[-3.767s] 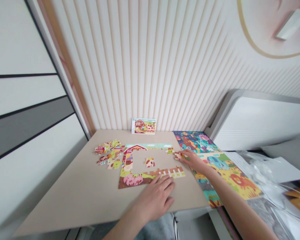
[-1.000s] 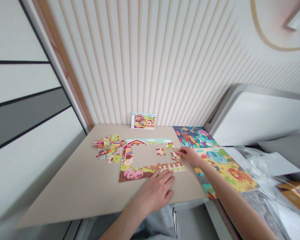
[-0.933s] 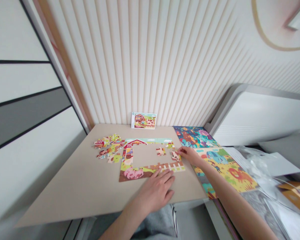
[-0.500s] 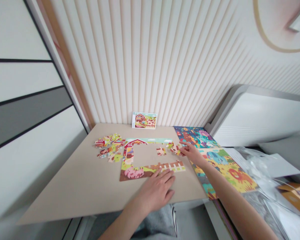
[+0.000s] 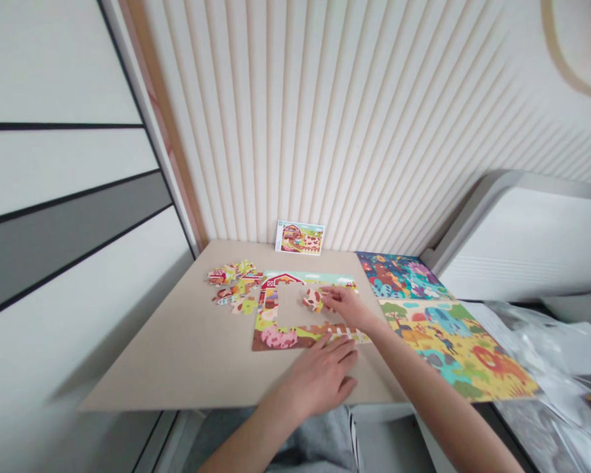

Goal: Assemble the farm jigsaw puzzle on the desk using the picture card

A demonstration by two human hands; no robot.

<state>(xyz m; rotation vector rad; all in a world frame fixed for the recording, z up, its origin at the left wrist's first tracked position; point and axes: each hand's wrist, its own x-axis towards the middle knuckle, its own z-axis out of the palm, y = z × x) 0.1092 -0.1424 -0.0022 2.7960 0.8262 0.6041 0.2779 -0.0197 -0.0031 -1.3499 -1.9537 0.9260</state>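
Observation:
The farm jigsaw puzzle (image 5: 278, 339) lies on the table with its border joined and bare tabletop showing in the middle. My right hand (image 5: 349, 306) pinches a cow-spotted puzzle piece (image 5: 312, 299) over that gap, and covers part of the puzzle's right side. Whether the piece touches the table, I cannot tell. My left hand (image 5: 325, 374) lies flat with fingers stretched, its fingertips on the fence along the puzzle's lower edge. A loose pile of puzzle pieces (image 5: 236, 286) sits just left of the puzzle.
A small picture card (image 5: 299, 238) of the farm scene leans against the ribbed wall behind. To the right lie a dark blue picture puzzle (image 5: 398, 274) and a yellow animal puzzle (image 5: 456, 348). Clear plastic wrapping (image 5: 532, 345) is heaped beyond them.
My right hand has moved left from the puzzle's right side to over its gap, carrying the spotted piece. My left hand stays on the lower edge. The view has shifted a little.

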